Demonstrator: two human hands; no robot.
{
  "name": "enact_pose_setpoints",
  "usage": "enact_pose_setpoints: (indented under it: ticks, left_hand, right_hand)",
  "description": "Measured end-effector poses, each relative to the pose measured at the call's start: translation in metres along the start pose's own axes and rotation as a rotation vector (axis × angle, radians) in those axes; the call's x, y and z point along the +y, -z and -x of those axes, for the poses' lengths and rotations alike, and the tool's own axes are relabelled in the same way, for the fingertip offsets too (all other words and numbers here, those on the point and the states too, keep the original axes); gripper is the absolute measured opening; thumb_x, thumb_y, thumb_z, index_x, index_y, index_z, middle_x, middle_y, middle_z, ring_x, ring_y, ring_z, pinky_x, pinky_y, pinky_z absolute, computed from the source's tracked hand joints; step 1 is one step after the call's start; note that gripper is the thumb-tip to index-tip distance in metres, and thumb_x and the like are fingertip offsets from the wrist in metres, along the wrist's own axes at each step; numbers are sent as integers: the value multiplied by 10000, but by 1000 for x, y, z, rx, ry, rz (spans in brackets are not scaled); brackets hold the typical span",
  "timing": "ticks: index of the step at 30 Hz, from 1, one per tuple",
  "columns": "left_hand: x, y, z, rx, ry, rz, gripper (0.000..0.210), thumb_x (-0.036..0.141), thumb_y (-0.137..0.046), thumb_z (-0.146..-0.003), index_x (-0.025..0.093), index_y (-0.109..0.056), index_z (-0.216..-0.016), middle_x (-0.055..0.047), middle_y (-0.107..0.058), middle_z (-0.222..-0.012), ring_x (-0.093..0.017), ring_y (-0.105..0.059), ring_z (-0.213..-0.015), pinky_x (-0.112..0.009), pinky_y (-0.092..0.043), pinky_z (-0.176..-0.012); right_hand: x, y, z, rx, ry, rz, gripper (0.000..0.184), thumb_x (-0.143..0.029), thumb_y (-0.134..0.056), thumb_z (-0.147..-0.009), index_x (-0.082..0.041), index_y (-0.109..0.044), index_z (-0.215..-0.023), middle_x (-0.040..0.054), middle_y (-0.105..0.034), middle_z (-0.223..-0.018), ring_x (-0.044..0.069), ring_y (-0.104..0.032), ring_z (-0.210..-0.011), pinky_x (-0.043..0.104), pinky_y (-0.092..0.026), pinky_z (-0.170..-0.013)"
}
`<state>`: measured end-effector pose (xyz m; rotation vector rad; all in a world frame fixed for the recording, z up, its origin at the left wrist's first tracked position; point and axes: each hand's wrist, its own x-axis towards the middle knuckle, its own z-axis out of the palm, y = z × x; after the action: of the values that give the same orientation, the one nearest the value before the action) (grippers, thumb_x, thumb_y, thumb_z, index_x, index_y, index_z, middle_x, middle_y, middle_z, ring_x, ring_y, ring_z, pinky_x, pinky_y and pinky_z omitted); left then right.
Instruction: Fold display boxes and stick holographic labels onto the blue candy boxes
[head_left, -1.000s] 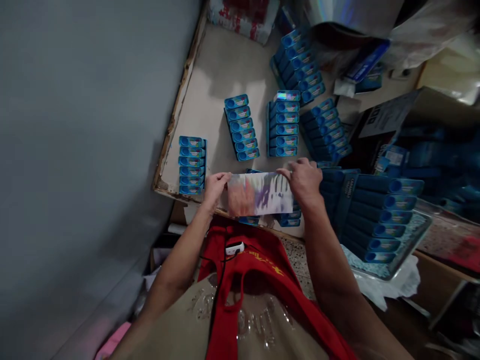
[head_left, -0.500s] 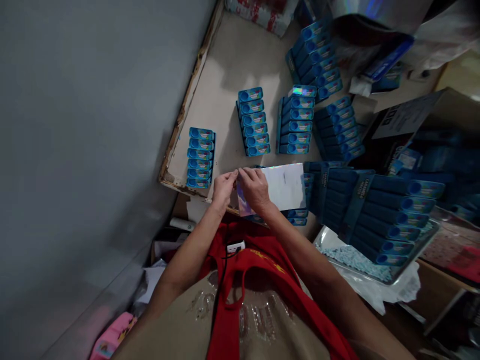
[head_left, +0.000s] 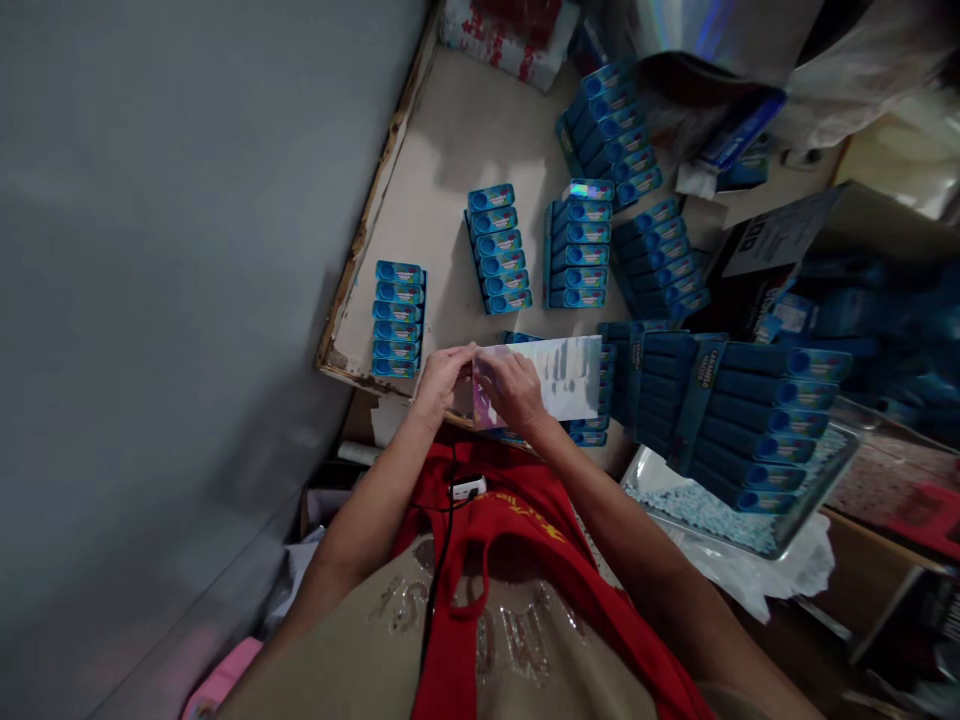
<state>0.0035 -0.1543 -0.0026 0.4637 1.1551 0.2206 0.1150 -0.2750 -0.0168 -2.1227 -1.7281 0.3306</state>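
Note:
At the front edge of the table, a shiny silvery carton (head_left: 571,378) with a pinkish left end lies under and between my hands. My left hand (head_left: 441,384) is closed, its fingertips pinching the carton's upper left corner. Bent over the same end, my right hand (head_left: 516,388) has its fingers curled onto the carton; its fingertips are partly hidden. Beneath and behind the carton, small blue boxes (head_left: 589,438) show in part.
Stacks of slim blue boxes (head_left: 499,250) stand on the table (head_left: 450,130). A larger blue stack (head_left: 765,420) is at right, above a metal tray (head_left: 697,515) of pale blue bits. An open cardboard box (head_left: 780,240) stands behind it. A grey wall (head_left: 187,250) bounds the left.
The view has shifted slightly. My right hand has moved a little on the carton, whose pinkish left end now shows more. The carton's surface catches different reflections.

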Motion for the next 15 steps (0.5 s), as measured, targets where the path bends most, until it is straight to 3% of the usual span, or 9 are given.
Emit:
enact_pose_setpoints:
  ticks: [5, 10, 15]
  left_hand:
    - [-5, -3, -1, -55, -17, 49, 292, 347, -945, -668, 133, -793, -796, -44, -770, -787, -129, -658, -726, -246, -519, -749]
    - [-10, -3, -3, 42, -48, 46, 263, 322, -927, -680, 135, -803, -819, -50, -768, -797, -130, -661, -735, -250, -520, -757]
    - [-8, -4, -5, 25, -45, -50, 242, 308, -910, -658, 122, -773, -733, -35, -725, -714, -120, -612, -669, -239, -495, -699]
  right_hand:
    - [4, 0, -15, -52, -53, 43, 356, -312, -516, -1083, -180, -675, -1373, 121, -735, -1050, 252, -611, -965, 373, -449, -876]
    - [3, -2, -13, -106, -10, 105, 334, -256, -544, -1066, -237, -704, -1359, 103, -736, -1026, 250, -590, -956, 379, -408, -828]
    - [1, 7, -12, -61, -73, 49, 258, -321, -543, -1063, -237, -781, -1115, 91, -736, -955, 239, -588, -915, 361, -391, -813]
